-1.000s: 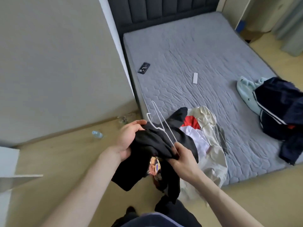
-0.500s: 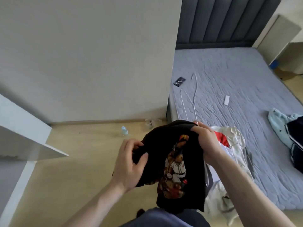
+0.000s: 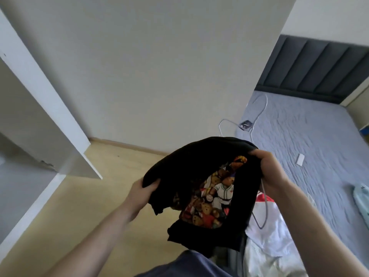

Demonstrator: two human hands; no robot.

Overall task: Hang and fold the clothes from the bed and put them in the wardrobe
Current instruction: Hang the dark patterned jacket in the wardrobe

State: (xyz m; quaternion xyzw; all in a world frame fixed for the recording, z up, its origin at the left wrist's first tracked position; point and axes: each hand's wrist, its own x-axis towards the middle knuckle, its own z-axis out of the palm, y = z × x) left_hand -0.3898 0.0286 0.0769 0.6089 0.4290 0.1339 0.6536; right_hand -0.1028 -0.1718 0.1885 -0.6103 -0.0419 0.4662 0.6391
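Both hands grip a bunched black T-shirt (image 3: 199,166), left hand (image 3: 139,188) and right hand (image 3: 267,168); its bear print is half-folded, and a wire hanger (image 3: 257,112) is mostly buried inside.

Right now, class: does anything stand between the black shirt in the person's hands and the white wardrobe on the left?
Nothing visible does. The black shirt, held by the left hand and right hand, is up in the air, and only bare floor lies between it and the wardrobe. The wardrobe's inside is mostly out of view.
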